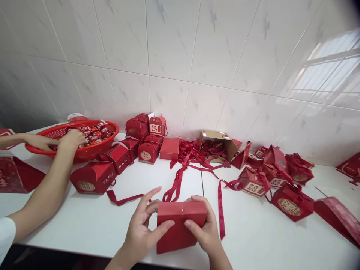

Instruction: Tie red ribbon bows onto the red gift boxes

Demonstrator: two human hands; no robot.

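The person's left hand and right hand hold a red box between them, low over the near edge of the white table, about the middle of the view. The left thumb lies along the box's front face and the left fingers are spread loosely behind its left end. The right hand's fingers are curled together over the box's right end, thumb on the front. Both hands are clamped on the box, which stands with its top edge roughly level.

Just right of the right hand a ribbon trails down the table, and another ribbon lies just left of the left hand. Farther off in the middle lies a tangle of ribbons beside an open cardboard box against the tiled wall.

On the far left a red basket holds wrapped sweets. A co-worker's two hands reach into it from the left: one hand at the near rim, the other hand at the left side. Their fingers cannot be made out clearly.

Finished gift boxes stand in a group between the basket and the ribbons, with one more gift box nearer. On the right, well apart from the hands, sit tied boxes with bows, and a flat red bag lies at the near right.
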